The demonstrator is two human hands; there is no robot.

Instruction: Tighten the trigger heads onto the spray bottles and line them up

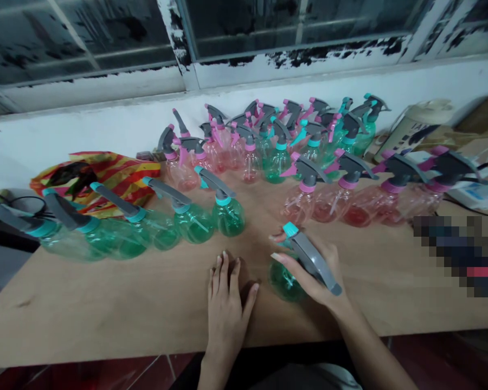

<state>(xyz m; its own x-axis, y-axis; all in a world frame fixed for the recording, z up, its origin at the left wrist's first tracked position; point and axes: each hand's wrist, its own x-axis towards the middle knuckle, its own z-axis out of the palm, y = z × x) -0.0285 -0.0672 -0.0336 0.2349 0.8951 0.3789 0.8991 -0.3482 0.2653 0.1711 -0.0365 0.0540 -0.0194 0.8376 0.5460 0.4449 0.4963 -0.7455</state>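
My right hand (315, 271) is wrapped round a green spray bottle (285, 280) with a grey and teal trigger head (309, 255), which stands on the wooden table (106, 303) near its front edge. My left hand (226, 300) lies flat on the table beside it, fingers stretched out, holding nothing. A row of green spray bottles (187, 219) stands to the left, and a row of pink ones (333, 197) to the right.
Many more pink and green spray bottles (268, 141) crowd the back of the table by the white wall under the window. A red and yellow striped bag (101, 173) lies at the back left. A pale container (415, 127) and a blurred patch sit at the right.
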